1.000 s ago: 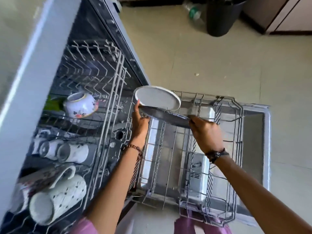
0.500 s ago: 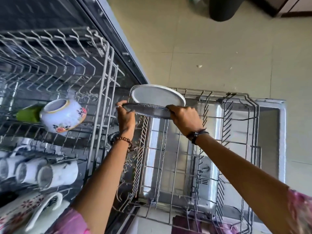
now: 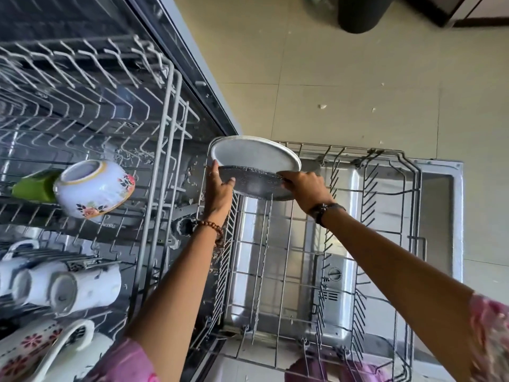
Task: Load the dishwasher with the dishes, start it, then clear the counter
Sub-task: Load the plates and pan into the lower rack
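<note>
A dark speckled plate (image 3: pixel 254 184) is tilted on edge at the far left end of the pulled-out lower rack (image 3: pixel 366 244). My left hand (image 3: pixel 219 190) grips its left rim and my right hand (image 3: pixel 304 188) grips its right rim. A white plate (image 3: pixel 254 155) stands on edge just behind the dark one, in the same rack. The upper rack (image 3: pixel 91 111) on the left holds a floral white bowl (image 3: pixel 93 188), a green cup (image 3: pixel 34 186) and several white mugs (image 3: pixel 82 289) lying on their sides.
The open dishwasher door (image 3: pixel 440 205) lies flat under the lower rack. Most of the lower rack's tines stand bare. A dark bin (image 3: pixel 360 12) stands on the tiled floor beyond, with crumbs scattered on the tiles.
Both hands have carried the dark plate left and down toward the white plate, and it now sits among the rack tines. The camera has moved closer.
</note>
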